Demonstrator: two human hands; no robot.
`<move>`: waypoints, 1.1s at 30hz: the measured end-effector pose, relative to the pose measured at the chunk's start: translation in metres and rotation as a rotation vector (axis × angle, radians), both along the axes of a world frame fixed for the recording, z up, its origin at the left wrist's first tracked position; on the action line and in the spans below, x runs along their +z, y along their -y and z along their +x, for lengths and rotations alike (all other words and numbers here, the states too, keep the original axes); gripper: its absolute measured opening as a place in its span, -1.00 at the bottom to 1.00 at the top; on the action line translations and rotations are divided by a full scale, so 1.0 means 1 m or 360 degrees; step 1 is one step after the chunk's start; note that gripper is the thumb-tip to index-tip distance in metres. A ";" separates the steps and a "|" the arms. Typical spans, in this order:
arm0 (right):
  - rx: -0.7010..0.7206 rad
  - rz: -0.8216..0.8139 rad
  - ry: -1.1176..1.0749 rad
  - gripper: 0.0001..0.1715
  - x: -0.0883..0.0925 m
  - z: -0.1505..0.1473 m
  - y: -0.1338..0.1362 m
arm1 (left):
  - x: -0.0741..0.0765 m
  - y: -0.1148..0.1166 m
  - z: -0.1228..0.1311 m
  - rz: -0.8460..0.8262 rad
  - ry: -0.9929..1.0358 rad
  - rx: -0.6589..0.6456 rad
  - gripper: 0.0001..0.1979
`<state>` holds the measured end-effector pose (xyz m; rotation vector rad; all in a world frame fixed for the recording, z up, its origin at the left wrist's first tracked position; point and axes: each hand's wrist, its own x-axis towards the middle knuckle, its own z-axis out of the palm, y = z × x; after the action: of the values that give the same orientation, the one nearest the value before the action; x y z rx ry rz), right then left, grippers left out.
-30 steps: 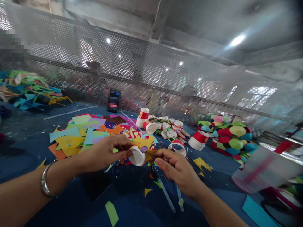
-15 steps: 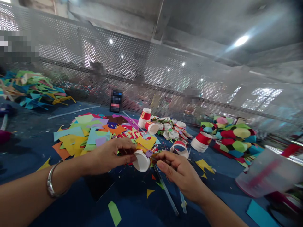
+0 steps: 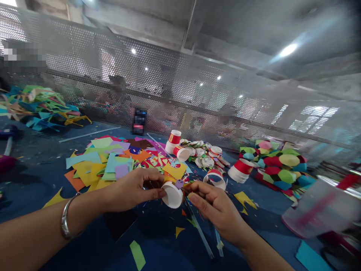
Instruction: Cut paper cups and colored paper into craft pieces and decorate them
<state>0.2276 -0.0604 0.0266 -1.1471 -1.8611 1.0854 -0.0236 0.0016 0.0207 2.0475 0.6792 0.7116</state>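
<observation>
My left hand (image 3: 131, 192) is closed on a small white paper cup (image 3: 173, 196), its round end turned toward me. A small purple paper piece (image 3: 179, 184) sits at the cup's upper right rim, with orange paper behind it. From the right, my right hand (image 3: 216, 205) reaches this same edge with thumb and fingers pinched together. What lies in that pinch is too small and hidden to name. Just beyond the cup lies a yellow paper sheet (image 3: 175, 171), and below my right hand are clear glue sticks (image 3: 201, 235).
Coloured paper sheets (image 3: 93, 165) are heaped at the left. Red-and-white paper cups (image 3: 241, 170) and a pile of white discs (image 3: 207, 162) stand behind my hands. A translucent tumbler (image 3: 318, 210) is on the right. A phone (image 3: 139, 121) leans against the perforated screen (image 3: 175, 79).
Both hands and the cup sit slightly further right in the view, and the cup's white end faces me a little more. The grip of each hand looks the same.
</observation>
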 end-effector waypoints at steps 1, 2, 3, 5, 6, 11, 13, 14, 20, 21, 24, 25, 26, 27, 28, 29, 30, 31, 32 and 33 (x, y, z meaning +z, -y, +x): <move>-0.0005 0.0000 0.0008 -0.68 0.000 0.000 0.000 | 0.000 0.000 0.001 0.0002 0.0001 0.0001 -0.79; -0.0011 -0.0002 0.0019 -0.67 -0.001 0.000 0.000 | 0.000 0.001 0.001 0.0001 0.0001 0.0004 -0.80; -0.0016 0.0000 0.0030 -0.67 -0.001 0.001 -0.001 | 0.001 0.001 0.001 -0.0004 0.0000 0.0002 -0.80; -0.0025 0.0006 0.0048 -0.67 -0.002 0.002 -0.001 | 0.001 0.001 0.001 -0.0022 0.0001 -0.0004 -0.79; -0.0029 0.0007 0.0050 -0.67 -0.002 0.002 -0.001 | 0.001 0.002 0.001 -0.0028 0.0000 -0.0006 -0.78; -0.0019 0.0015 0.0020 -0.69 -0.001 0.002 0.000 | 0.003 0.003 -0.001 0.0027 -0.0016 0.0016 -0.80; -0.0013 0.0022 0.0017 -0.70 0.000 0.001 0.000 | 0.004 0.003 -0.002 0.0100 -0.0040 -0.0005 -0.79; -0.0014 0.0025 0.0022 -0.70 0.000 0.001 0.000 | 0.004 0.002 -0.002 0.0149 -0.0057 -0.0023 -0.79; -0.0019 0.0070 0.0085 -0.69 0.002 0.001 0.002 | 0.003 0.003 -0.002 0.0245 -0.0116 -0.0052 -0.74; -0.0021 0.0075 0.0089 -0.68 0.001 0.001 0.001 | 0.003 0.003 -0.002 0.0231 -0.0110 -0.0049 -0.74; -0.0028 0.0061 0.0078 -0.68 0.000 0.002 0.001 | 0.005 0.003 -0.003 0.0134 -0.0071 -0.0047 -0.74; -0.0029 0.0049 0.0066 -0.67 0.000 0.002 0.000 | 0.005 0.003 -0.004 0.0101 -0.0054 -0.0048 -0.75; -0.0033 0.0036 0.0056 -0.67 -0.001 0.003 0.000 | 0.006 0.003 -0.004 0.0079 -0.0047 -0.0049 -0.77; -0.0037 0.0025 0.0047 -0.67 -0.002 0.003 0.000 | 0.006 0.003 -0.005 0.0065 -0.0044 -0.0051 -0.78; -0.0042 0.0017 0.0039 -0.66 -0.002 0.004 0.000 | 0.006 0.003 -0.005 0.0049 -0.0045 -0.0052 -0.79; -0.0045 0.0012 0.0032 -0.66 -0.003 0.004 0.000 | 0.006 0.002 -0.005 0.0026 -0.0046 -0.0052 -0.80; -0.0049 0.0010 0.0029 -0.66 -0.003 0.004 0.000 | 0.005 0.001 -0.005 -0.0004 -0.0045 -0.0056 -0.80; -0.0051 0.0013 0.0031 -0.66 -0.003 0.005 0.000 | 0.005 0.001 -0.005 -0.0042 -0.0038 -0.0066 -0.80; -0.0051 0.0019 0.0036 -0.66 -0.003 0.005 0.000 | 0.004 0.000 -0.005 -0.0087 -0.0028 -0.0079 -0.80; -0.0049 0.0027 0.0040 -0.66 -0.002 0.005 0.001 | 0.003 -0.001 -0.005 -0.0133 -0.0016 -0.0089 -0.79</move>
<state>0.2331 -0.0609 0.0241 -1.1813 -1.8625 1.0407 -0.0284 0.0027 0.0234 1.9868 0.6444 0.6310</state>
